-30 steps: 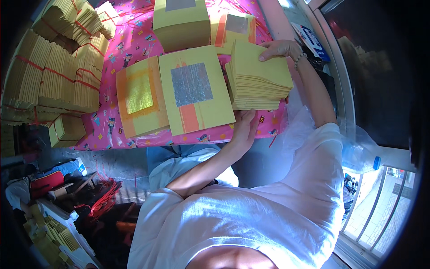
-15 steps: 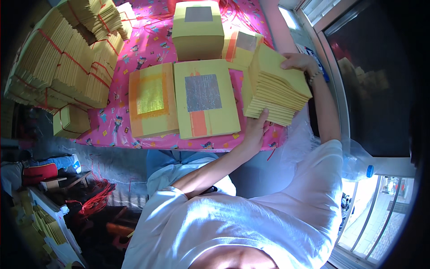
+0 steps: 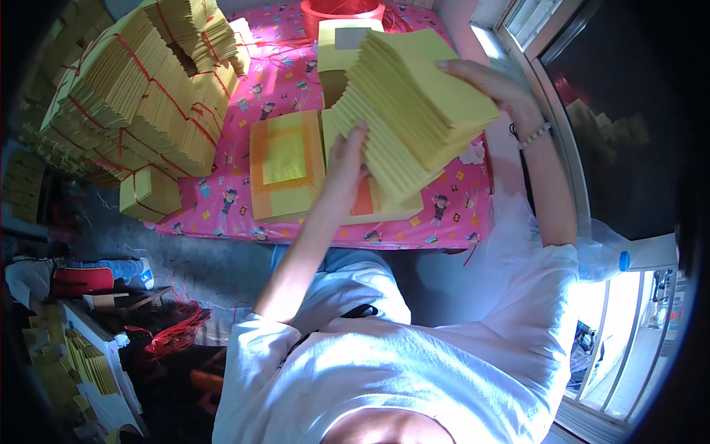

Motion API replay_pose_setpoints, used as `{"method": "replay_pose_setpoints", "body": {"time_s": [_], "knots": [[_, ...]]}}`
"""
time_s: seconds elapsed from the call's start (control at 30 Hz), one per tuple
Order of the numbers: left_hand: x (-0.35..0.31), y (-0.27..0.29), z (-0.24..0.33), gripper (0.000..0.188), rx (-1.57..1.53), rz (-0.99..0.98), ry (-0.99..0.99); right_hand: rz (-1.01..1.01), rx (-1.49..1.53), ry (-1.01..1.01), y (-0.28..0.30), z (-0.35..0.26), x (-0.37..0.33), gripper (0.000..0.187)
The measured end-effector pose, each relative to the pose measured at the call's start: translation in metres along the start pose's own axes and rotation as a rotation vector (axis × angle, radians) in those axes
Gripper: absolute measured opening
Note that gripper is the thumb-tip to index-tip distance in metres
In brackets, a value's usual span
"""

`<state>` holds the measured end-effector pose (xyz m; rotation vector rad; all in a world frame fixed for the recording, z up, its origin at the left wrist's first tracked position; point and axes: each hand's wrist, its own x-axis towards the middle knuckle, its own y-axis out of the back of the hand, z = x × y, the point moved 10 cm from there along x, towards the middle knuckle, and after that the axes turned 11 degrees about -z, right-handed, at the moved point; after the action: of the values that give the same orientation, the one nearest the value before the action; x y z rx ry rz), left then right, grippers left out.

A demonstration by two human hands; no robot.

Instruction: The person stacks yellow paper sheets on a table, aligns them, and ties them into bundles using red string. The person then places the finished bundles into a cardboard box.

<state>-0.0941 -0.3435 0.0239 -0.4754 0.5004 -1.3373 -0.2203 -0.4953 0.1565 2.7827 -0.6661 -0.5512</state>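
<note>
A thick wad of yellow paper [image 3: 414,111], its layers fanned at the edges, is held tilted between my two hands above the table. My left hand [image 3: 346,163] grips its lower left side, with the thumb on the layered edges. My right hand [image 3: 495,89] holds its upper right side, fingers over the top sheet. Beneath the wad, another yellow paper stack [image 3: 384,211] shows only its front part. Left of it lies a yellow stack topped by a gold square with an orange border [image 3: 287,164]. Behind stands a taller stack with a silver square [image 3: 333,35], partly hidden.
Many yellow paper bundles tied with red string [image 3: 140,89] are piled at the left of the pink patterned table [image 3: 229,196]. A small tied bundle [image 3: 151,194] sits at the table's left edge. A red basin [image 3: 314,15] stands at the back. A window frame [image 3: 566,155] borders the right.
Both hands have lifted the wad of paper leftward from the right side of the table and tilted it. It now covers much of the middle stack. The view has shifted slightly.
</note>
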Motion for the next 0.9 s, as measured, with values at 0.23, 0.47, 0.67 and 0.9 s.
{"method": "replay_pose_setpoints", "body": {"time_s": [0.23,0.47,0.67,0.9], "knots": [[0.004,0.078,-0.007,0.045,0.143,0.009,0.198,-0.094,0.046,-0.202,-0.061,0.042,0.039,0.054],[0.009,0.105,0.033,0.072,0.947,0.162,0.288,-0.013,0.097,-0.2,-0.057,0.062,0.046,0.058],[-0.009,0.031,0.073,0.096,0.691,0.187,-0.218,-0.048,0.034,-0.16,-0.073,0.043,0.046,0.061],[-0.003,0.006,0.076,0.103,0.425,-0.061,-0.249,-0.078,0.643,0.247,-0.077,0.029,0.033,0.073]]}}
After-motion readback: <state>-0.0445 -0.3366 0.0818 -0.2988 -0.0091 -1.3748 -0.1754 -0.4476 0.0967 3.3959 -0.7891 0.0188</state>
